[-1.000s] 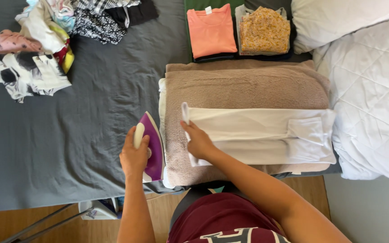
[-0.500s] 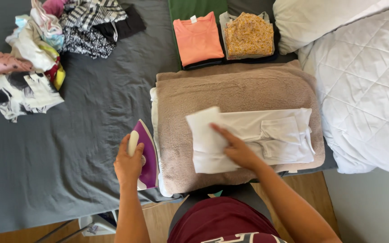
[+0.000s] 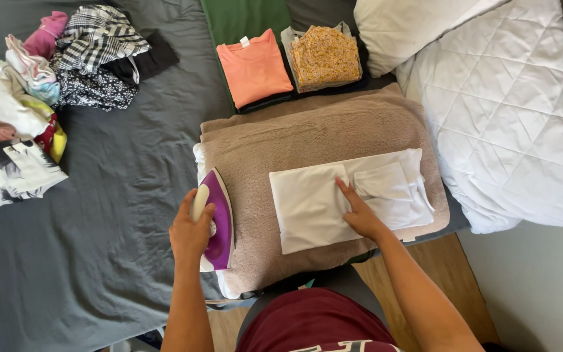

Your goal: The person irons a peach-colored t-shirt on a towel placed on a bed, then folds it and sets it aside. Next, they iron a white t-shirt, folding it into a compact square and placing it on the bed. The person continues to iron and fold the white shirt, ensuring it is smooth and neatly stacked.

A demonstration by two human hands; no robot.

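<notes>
Scorch risk at lower centre: left hand (image 3: 191,233) gripping iron (image 3: 215,220) on towel (image 3: 314,133), right hand (image 3: 360,214) flat, fingers spread, on white garment (image 3: 314,208) nearby.

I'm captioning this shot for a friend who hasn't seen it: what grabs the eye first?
The purple iron gripped by the left hand, at the left edge of the brown towel. Beside it, the right hand presses a folded white garment flat on the towel. A jumbled clothes pile sits upper left.
</notes>
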